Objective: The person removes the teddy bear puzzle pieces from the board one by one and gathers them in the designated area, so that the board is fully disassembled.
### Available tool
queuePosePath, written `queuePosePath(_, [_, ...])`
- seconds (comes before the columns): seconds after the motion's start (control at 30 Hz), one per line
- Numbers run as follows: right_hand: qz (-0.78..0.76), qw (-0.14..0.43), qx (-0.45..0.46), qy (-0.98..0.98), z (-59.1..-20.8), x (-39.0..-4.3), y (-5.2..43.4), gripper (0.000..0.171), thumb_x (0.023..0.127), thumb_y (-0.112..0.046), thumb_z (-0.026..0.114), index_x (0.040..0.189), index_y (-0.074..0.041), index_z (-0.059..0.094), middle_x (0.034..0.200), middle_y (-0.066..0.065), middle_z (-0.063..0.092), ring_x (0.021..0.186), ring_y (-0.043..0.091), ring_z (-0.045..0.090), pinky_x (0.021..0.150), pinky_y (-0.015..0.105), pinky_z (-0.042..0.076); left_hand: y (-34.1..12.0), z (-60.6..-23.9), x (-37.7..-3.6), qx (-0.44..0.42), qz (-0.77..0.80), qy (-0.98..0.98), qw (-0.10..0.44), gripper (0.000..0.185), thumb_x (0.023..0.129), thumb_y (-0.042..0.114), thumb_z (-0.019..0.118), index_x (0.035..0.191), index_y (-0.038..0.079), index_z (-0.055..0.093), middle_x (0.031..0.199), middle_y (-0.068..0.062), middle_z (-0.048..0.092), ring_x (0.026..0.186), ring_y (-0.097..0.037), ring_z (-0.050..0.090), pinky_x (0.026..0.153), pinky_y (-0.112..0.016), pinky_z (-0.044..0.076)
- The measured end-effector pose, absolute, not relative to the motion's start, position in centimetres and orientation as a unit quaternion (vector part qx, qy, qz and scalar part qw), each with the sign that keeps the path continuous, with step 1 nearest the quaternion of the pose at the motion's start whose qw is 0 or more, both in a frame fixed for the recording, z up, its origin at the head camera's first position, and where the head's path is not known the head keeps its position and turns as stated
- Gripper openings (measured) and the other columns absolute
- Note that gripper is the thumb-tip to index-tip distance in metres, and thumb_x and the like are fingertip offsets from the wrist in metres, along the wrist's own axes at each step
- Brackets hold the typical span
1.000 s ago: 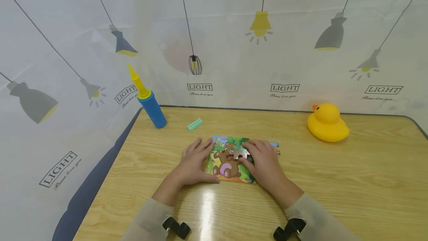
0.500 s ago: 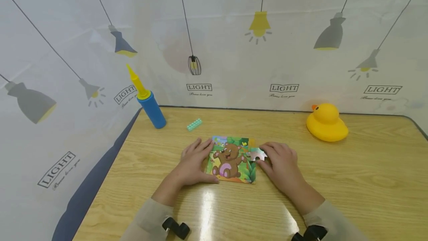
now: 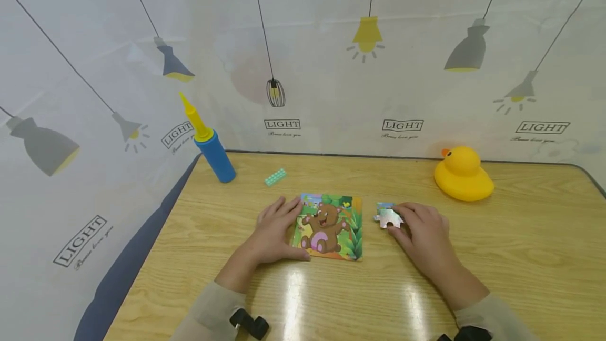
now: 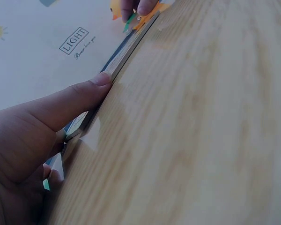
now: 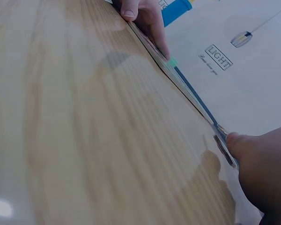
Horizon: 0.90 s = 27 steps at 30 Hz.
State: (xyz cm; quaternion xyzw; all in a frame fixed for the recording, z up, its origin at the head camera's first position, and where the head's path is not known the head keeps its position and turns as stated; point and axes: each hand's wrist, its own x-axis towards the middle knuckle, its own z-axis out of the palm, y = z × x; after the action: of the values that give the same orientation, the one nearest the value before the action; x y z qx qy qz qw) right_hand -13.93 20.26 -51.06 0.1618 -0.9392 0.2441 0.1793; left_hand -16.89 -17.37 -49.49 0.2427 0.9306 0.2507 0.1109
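Observation:
A square jigsaw puzzle (image 3: pixel 324 228) with a brown bear picture lies flat in the middle of the table. My left hand (image 3: pixel 273 234) rests at its left side, fingers fairly straight along the upper left and thumb at the lower edge; the left wrist view shows the thumb (image 4: pixel 100 80) touching the board's edge. To the right of the puzzle, my right hand (image 3: pixel 425 236) pinches a silvery jigsaw piece (image 3: pixel 390 218) between thumb and fingertips. A blue-topped piece (image 3: pixel 384 206) shows just behind it, partly hidden. The right wrist view has a piece (image 5: pixel 225 151) low at the tabletop under the thumb.
A blue and yellow hand pump (image 3: pixel 215 154) stands at the back left, with a mint-green toy brick (image 3: pixel 275 177) beside it. A yellow rubber duck (image 3: pixel 463 175) sits at the back right. Behind the table (image 3: pixel 530 246) hangs a lamp-printed cloth (image 3: pixel 322 67).
My right hand has moved right, off the puzzle, with the silvery jigsaw piece in its fingers, uncovering the bear picture's right side. My left hand has stayed in place.

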Motion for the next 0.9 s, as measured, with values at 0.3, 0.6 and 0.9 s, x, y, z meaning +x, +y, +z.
queuePosePath(0.3, [0.232, 0.158, 0.113, -0.953, -50.8, -13.5, 24.0, 0.044, 0.095, -0.023, 0.083, 0.132, -0.002, 0.069, 0.132, 0.021, 0.065, 0.119, 0.050, 0.052, 0.089, 0.068, 0.034, -17.4, -49.6, -16.9, 0.243, 0.248, 0.931, 0.114, 0.129, 0.076, 0.068, 0.089, 0.171, 0.016, 0.021, 0.178, 0.002, 0.013, 0.164, -0.035, 0.002, 0.125, -0.064, 0.006])
queuePosePath(0.6, [0.252, 0.164, 0.096, -0.949, -51.0, -13.6, 26.4, 0.045, 0.098, -0.017, 0.080, 0.134, 0.004, 0.065, 0.135, 0.030, 0.059, 0.120, 0.056, 0.048, 0.094, 0.072, 0.031, -17.4, -49.4, -17.0, 0.242, 0.245, 0.932, 0.114, 0.128, 0.075, 0.066, 0.090, 0.171, 0.015, 0.022, 0.178, 0.000, 0.015, 0.163, -0.036, 0.003, 0.125, -0.065, 0.006])
queuePosePath(0.9, [0.266, 0.140, 0.089, -0.949, -51.2, -13.7, 26.4, 0.043, 0.101, -0.019, 0.076, 0.137, 0.002, 0.065, 0.131, 0.030, 0.059, 0.122, 0.057, 0.046, 0.096, 0.072, 0.030, -17.3, -49.0, -16.7, 0.242, 0.250, 0.930, 0.114, 0.127, 0.076, 0.065, 0.091, 0.171, 0.014, 0.024, 0.178, -0.001, 0.017, 0.163, -0.038, 0.004, 0.124, -0.066, 0.007])
